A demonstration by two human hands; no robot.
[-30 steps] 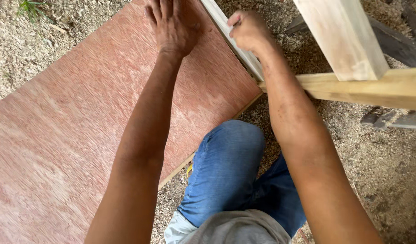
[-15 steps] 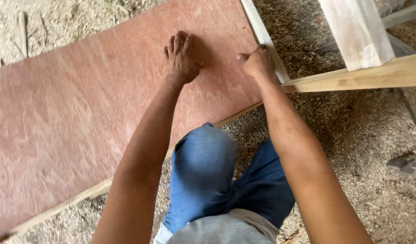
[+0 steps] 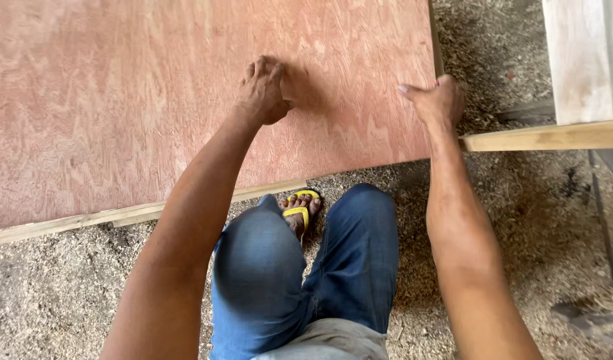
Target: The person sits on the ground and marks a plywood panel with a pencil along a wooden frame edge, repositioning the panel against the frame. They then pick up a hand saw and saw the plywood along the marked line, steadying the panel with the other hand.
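Observation:
A large reddish-brown plywood sheet (image 3: 120,100) fills the upper left of the view, resting on pale wooden battens. My left hand (image 3: 263,90) presses on the sheet's face with its fingers curled together. My right hand (image 3: 436,101) grips the sheet's right edge near its lower corner, thumb on the face and fingers behind the edge. My knees in blue jeans (image 3: 306,267) are below, with a foot in a yellow sandal (image 3: 301,208) just under the sheet's near edge.
A pale batten (image 3: 140,213) sticks out under the sheet's near edge. A wooden frame (image 3: 580,73) with a horizontal rail (image 3: 546,137) stands at the upper right. Sawdust-covered ground (image 3: 60,293) lies all around.
The view has dropped and closed in on the sheet. My right hand moved from the batten at the sheet's side to its right edge. My left hand stays on the face.

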